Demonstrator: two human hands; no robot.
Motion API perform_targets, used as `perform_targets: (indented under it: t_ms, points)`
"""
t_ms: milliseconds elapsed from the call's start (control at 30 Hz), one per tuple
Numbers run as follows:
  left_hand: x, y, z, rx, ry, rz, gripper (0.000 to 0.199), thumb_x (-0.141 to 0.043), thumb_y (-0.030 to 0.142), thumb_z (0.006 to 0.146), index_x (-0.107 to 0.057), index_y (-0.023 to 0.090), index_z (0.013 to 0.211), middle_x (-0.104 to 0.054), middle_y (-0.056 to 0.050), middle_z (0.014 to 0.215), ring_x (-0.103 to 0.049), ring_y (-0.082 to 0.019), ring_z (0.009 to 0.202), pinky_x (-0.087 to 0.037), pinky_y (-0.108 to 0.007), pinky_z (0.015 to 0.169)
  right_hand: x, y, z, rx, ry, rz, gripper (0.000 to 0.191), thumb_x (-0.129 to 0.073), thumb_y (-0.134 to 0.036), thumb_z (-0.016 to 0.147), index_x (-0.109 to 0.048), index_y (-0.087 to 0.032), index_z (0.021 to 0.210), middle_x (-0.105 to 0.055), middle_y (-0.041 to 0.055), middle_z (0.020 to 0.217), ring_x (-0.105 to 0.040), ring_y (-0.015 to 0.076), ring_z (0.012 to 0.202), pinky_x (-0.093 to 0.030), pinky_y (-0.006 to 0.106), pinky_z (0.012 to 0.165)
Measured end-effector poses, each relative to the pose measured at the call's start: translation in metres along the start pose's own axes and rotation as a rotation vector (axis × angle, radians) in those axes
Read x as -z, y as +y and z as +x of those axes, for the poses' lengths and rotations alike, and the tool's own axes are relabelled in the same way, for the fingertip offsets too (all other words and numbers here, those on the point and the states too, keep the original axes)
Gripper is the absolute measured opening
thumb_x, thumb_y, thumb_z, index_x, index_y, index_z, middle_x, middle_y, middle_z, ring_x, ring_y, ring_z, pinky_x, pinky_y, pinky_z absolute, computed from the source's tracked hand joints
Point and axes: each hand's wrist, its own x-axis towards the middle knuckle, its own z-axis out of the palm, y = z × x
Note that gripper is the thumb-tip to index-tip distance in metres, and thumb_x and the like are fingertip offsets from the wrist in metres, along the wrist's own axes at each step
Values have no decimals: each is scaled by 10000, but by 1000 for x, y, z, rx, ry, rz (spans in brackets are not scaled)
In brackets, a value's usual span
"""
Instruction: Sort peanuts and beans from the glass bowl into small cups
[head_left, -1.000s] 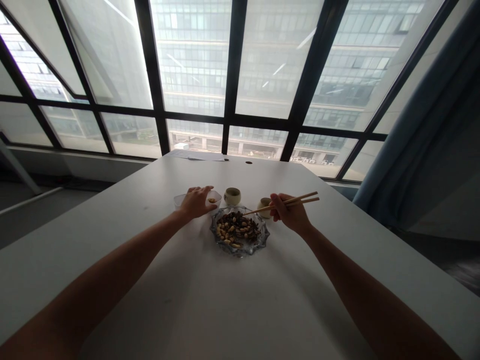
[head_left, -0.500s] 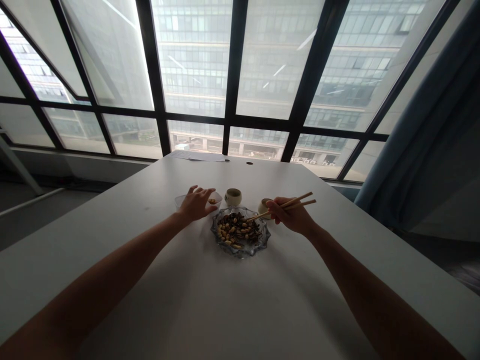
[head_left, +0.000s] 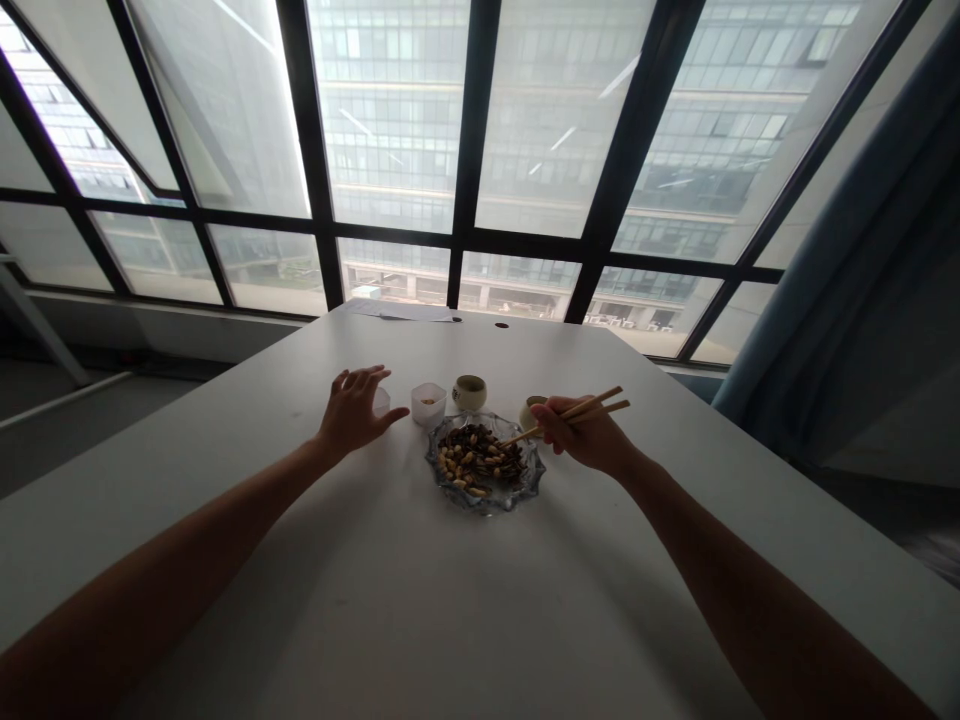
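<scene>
My right hand [head_left: 581, 435] grips a pair of wooden chopsticks [head_left: 604, 402], and their tips reach into a scalloped glass bowl [head_left: 486, 505]. Peanuts in shells and dark seeds [head_left: 480, 460] lie mixed in that bowl. To its left my left hand [head_left: 356, 412] is open, thumb and fingers apart, beside a clear plastic cup [head_left: 382, 402] that it partly hides; whether they touch I cannot tell. Between that hand and the bowl stands another translucent cup [head_left: 428, 408] with a little food at its bottom. A small ceramic cup [head_left: 534, 408] is partly covered by my right hand.
Behind the glass bowl stands a second small ceramic cup [head_left: 469, 392]. Sheets of paper [head_left: 397, 311] lie at the far edge of the white table [head_left: 465, 620], near a round hole [head_left: 502, 325]. Large windows rise beyond, with a blue curtain [head_left: 832, 260] at the right.
My left hand has moved left, away from the glass bowl, uncovering the translucent cup with food in it. My right hand and the chopsticks have hardly moved.
</scene>
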Motion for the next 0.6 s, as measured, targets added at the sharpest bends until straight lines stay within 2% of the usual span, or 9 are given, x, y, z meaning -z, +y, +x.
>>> perform_targets:
  t_ms: [133,300,433,533,600]
  points:
    - [-10,-14,-11,155,57,-38,754,-640,674,813,-474,182,1360,-549,-193,1437,-502,-379,1338,-360,-542,1119,1,2,0,-7,28,44,608,-529,-743,874,-592,-189,630,-618,38,502,-593,143,431,-436,239,390]
    - [-20,-17,-16,345,-10,-177,800,-711,634,772,-433,199,1383,-565,-171,1397,-564,-343,1275,-481,-468,1027,-1,2,0,-43,33,94,601,-573,-743,846,-601,-191,612,-627,38,502,-587,136,427,-449,233,384]
    - [-20,-15,-16,417,-67,-238,844,-754,603,752,-407,206,1411,-590,-163,1376,-602,-331,1231,-517,-445,980,-4,3,0,-94,69,150,610,-608,-766,803,-608,-190,604,-638,35,512,-582,127,413,-456,222,365]
    - [-17,-13,-14,483,-137,-222,879,-764,611,749,-388,209,1434,-621,-169,1345,-649,-330,1158,-537,-435,930,-3,7,3,-146,127,209,613,-642,-778,761,-627,-183,614,-634,35,497,-574,125,386,-447,220,348]
    - [-15,-11,-13,509,-174,-210,891,-754,628,754,-376,215,1447,-656,-160,1294,-671,-326,1117,-543,-427,907,-1,12,6,-203,223,279,610,-670,-776,737,-641,-176,630,-628,38,481,-564,129,363,-438,226,333]
